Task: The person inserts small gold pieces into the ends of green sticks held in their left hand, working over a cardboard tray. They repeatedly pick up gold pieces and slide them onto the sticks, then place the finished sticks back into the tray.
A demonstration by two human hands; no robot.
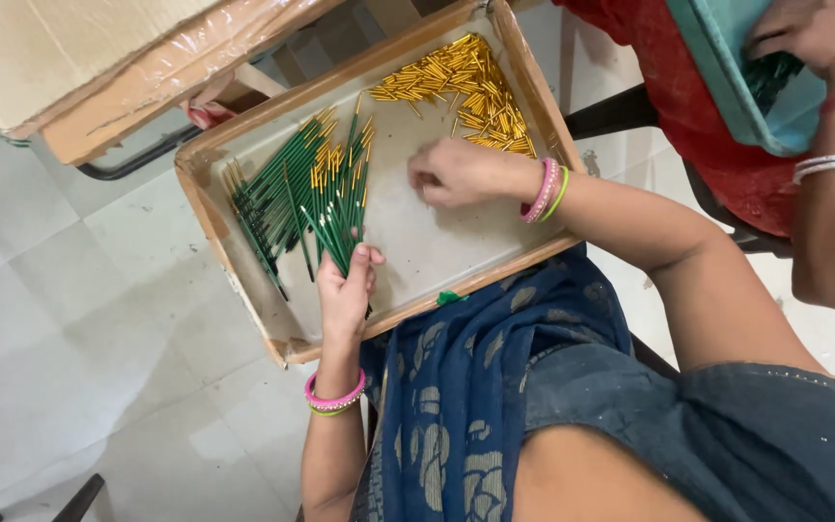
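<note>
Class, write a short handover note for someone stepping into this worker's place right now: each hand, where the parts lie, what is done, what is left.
Left hand: grip shut on a fan of green sticks.
Right hand: fingers curled on the cardboard tray floor below the gold caps; whether it holds one cannot be told.
Done: many capped sticks lie at the tray's left.
Left: a large pile of loose caps.

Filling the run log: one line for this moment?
left hand: holds green sticks | right hand: on tray floor | gold caps: piled beyond
</note>
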